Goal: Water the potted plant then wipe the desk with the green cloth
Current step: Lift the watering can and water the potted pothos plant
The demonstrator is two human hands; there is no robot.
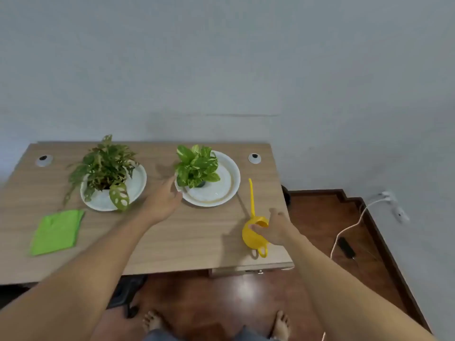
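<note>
Nearest to me, at the bottom of the view, I see two bare feet (280, 323) on a glossy reddish floor (221, 296), and both forearms reaching up and out over a wooden desk (184, 237). My right hand (274, 228) sits near the desk's front right corner, its fingers curled over the rim of the yellow watering can (254, 238); the thumb lies against the can's left side, so the hand is wrapped on the can's body, not on its small loop handle, which points toward me. The can stands on the desk, its long thin spout running away from me toward the right-hand plate. At the front left of the desk lies the green cloth (57, 232), folded flat and well apart from both hands. Further in, my left hand (163, 200) stretches to the middle of the desk with its fingers loosely spread, the fingertips at the near left rim of a white plate (229, 190); I cannot tell whether they pinch it. On that plate stands the potted plant (197, 167), pale green and leafy. To its left, a second white plate (139, 183) carries a darker plant (107, 166) with holed leaves. Behind them, two round cable grommets, one at left (43, 160) and one at right (254, 158), sit near the back edge, against a plain grey wall (221, 70).
</note>
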